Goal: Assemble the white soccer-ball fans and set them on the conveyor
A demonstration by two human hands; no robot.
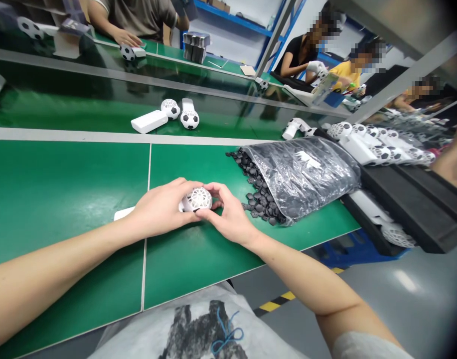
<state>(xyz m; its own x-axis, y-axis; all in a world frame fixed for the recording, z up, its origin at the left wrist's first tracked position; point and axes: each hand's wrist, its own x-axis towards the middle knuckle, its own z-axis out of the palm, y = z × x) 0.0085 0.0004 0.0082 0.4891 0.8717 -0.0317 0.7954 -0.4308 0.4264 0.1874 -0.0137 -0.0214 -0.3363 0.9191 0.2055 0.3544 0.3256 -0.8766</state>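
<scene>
the left hand (163, 207) reaches in back uppermost, fingers and thumb half closed round a white lattice ball (199, 199) over the green table (71, 174); the right hand (230, 212), curved, grips the ball's other side. to the right, a clear plastic bag (314, 172) (mouth toward the hands) spills black pieces (261, 202), and black trays (415, 199) hold white ball-headed units (378, 144).
</scene>
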